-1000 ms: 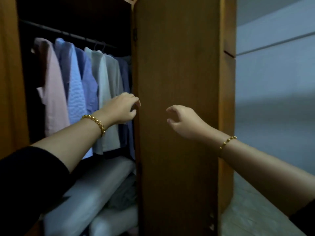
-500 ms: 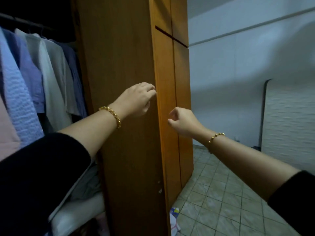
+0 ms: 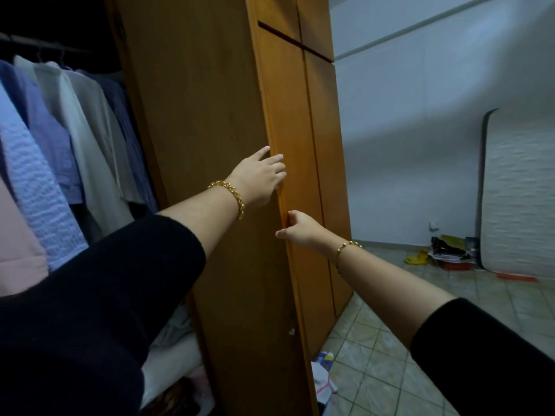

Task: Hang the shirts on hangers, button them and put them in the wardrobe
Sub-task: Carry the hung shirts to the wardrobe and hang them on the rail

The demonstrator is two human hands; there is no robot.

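**A:** Both hands are on the door (image 3: 204, 130) of the wardrobe (image 3: 322, 175). The left hand (image 3: 258, 180) is spread flat, fingers straight, pressing the inner face by its free edge. The right hand (image 3: 300, 231) sits just below, fingers curled onto that edge, thumb sticking out.

**B:** And the shirts (image 3: 60, 139)?

**A:** Inside on the left, in a row on the rail (image 3: 45, 45). Pink is nearest, then pale blue, violet, two pale ones, and dark blue farthest in. I can't tell from here whether they're buttoned. Under them, pale bedding (image 3: 174, 358) fills the bottom.

**B:** What could go wrong?

**A:** Fingers, I'd say. That right hand wraps the very edge, so if the door swings shut with it there, it gets nipped at the frame.

**B:** Anything else?

**A:** The bedding bulges forward, and the dark shirt hangs right beside the hinge side. Either could get trapped in the gap. There are also loose papers (image 3: 322, 382) on the floor at the door's foot, a slip waiting underfoot.
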